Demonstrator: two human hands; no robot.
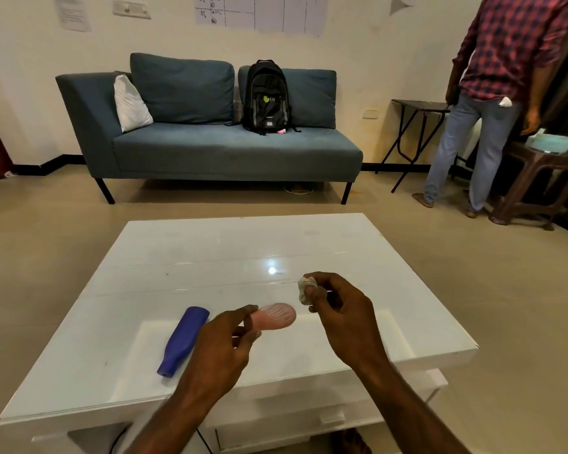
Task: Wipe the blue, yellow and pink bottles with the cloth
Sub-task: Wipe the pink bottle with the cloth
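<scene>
My left hand (pixel 225 342) holds a pink ribbed bottle (pixel 276 316) by its narrow end, lifted over the white table (pixel 210 257) with its rounded base pointing right. My right hand (pixel 340 311) pinches a small crumpled white cloth (pixel 305 290) just above and to the right of the pink bottle, not touching it. A blue bottle (pixel 182 340) lies on its side on the table to the left of my left hand, neck toward me. No yellow bottle is in view.
A blue-grey sofa (pixel 210 149) with a black backpack (pixel 267 96) stands beyond the table. At the right a person in a checked shirt (pixel 492 93) stands by a folding table (pixel 417 108) and a brown stool (pixel 532 178).
</scene>
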